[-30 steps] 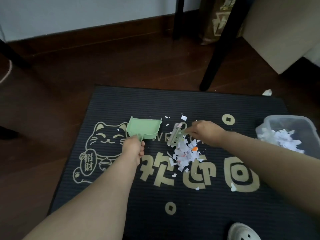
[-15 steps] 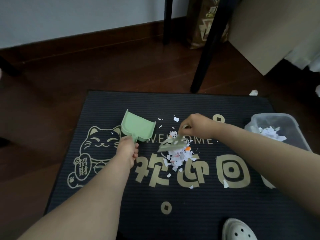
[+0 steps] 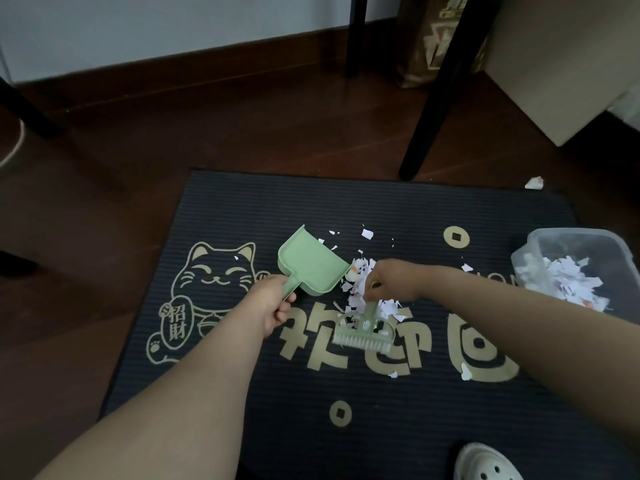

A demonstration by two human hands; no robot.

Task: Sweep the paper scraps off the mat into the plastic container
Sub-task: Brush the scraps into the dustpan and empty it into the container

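1. Starting nearest you: a white perforated shoe [image 3: 485, 464] sits at the near edge of the dark ribbed mat [image 3: 381, 410].
2. Loose bits of paper lie on the gold lettering, near the brush.
3. Your green brush [image 3: 363, 332] is on the mat, bristles toward you and handle pointing away, up into your right hand [image 3: 394, 282].
4. That hand curls its fingers down round the top of the brush handle; the knuckles face the camera.
5. Your left hand [image 3: 272, 303] is wrapped tight round the stub handle of the green dustpan [image 3: 310, 266].
6. The pan is tilted, its open mouth turned toward the upper right, beside the gold cat print [image 3: 214, 275].
7. The main pile of paper scraps [image 3: 356, 296] lies on the mat between the pan and your right hand, touching the pan's right corner. Smaller flecks are scattered beyond it.
8. The clear plastic container [image 3: 571, 232] stands on the mat's right edge, well apart from the pile, already holding white shreds [image 3: 568, 282].
9. One scrap [image 3: 534, 182] lies off the mat on the wooden floor [image 3: 207, 133].
10. Farther back: a black furniture leg [image 3: 436, 98], a patterned bag [image 3: 436, 39], then the wall.
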